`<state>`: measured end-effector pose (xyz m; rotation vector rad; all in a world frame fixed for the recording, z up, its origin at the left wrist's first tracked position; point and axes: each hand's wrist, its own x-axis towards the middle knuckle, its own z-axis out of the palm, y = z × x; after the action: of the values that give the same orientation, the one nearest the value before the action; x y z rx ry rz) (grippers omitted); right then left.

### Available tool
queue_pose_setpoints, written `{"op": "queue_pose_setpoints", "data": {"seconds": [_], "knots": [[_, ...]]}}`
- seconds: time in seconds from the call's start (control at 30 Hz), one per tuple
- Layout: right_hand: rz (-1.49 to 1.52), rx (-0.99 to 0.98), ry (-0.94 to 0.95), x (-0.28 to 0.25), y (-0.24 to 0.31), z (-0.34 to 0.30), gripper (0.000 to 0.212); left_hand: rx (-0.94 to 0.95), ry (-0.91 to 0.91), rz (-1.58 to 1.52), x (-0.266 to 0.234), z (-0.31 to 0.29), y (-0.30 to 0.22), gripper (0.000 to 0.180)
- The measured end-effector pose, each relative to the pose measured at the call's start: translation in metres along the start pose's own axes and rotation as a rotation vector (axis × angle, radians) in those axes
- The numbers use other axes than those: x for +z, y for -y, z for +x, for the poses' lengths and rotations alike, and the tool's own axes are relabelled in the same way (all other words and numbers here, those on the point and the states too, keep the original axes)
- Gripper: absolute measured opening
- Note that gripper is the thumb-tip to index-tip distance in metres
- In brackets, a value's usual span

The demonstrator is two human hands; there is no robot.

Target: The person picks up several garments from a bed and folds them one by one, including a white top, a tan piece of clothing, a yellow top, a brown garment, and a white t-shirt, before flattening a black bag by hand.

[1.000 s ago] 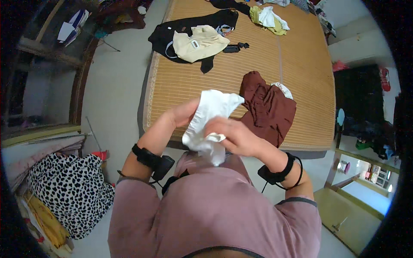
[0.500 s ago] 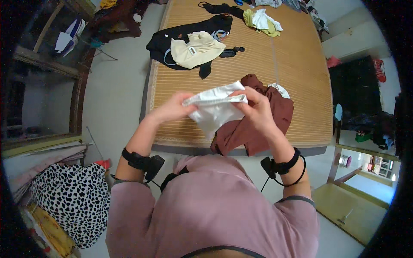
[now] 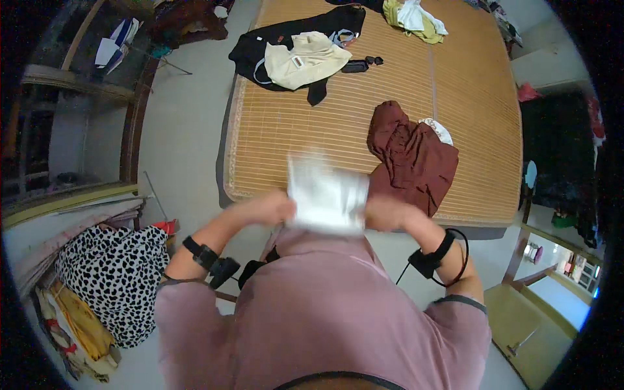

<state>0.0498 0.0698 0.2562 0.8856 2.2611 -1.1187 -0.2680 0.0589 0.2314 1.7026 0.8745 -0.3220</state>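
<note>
A white cloth garment (image 3: 327,201), blurred by motion, is stretched between my two hands close to my body, above the near edge of the bed. My left hand (image 3: 278,207) grips its left side and my right hand (image 3: 386,213) its right side. Motion smears the fingers of both hands. Just beyond my right hand lies a crumpled brown garment (image 3: 416,156) on the mat, with a white patterned piece (image 3: 437,130) peeking out beside it.
A bamboo mat (image 3: 312,133) covers the bed. Farther back lie a black garment (image 3: 253,55), a cream garment (image 3: 302,62) on top of it, and a green-yellow cloth (image 3: 416,29). A black-and-white spotted cloth bundle (image 3: 117,279) stands to my left.
Both hands have pulled the white garment down and nearer to my body, and it has spread out flatter. The brown garment lies uncovered now. The whole view has shifted slightly.
</note>
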Motion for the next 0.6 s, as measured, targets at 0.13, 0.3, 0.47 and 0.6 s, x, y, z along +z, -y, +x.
{"op": "queue_pose_setpoints", "data": {"seconds": [0.13, 0.3, 0.47, 0.6], "knots": [[0.389, -0.205, 0.152, 0.002, -0.005, -0.014, 0.011, 0.217, 0.102, -0.141, 0.032, -0.007, -0.009, 0.021], [0.721, -0.107, -0.031, -0.044, -0.025, 0.006, 0.018, -0.066, -0.235, -0.246, -0.023, -0.010, -0.020, 0.021], [0.588, -0.117, -0.397, -0.056, -0.054, 0.091, 0.026, -0.202, -0.797, -0.377, -0.059, 0.019, 0.039, 0.023], [0.737, -0.124, -1.102, -0.093, -0.021, 0.116, 0.028, 0.095, -1.340, -0.457, -0.099, 0.020, 0.038, 0.021]]}}
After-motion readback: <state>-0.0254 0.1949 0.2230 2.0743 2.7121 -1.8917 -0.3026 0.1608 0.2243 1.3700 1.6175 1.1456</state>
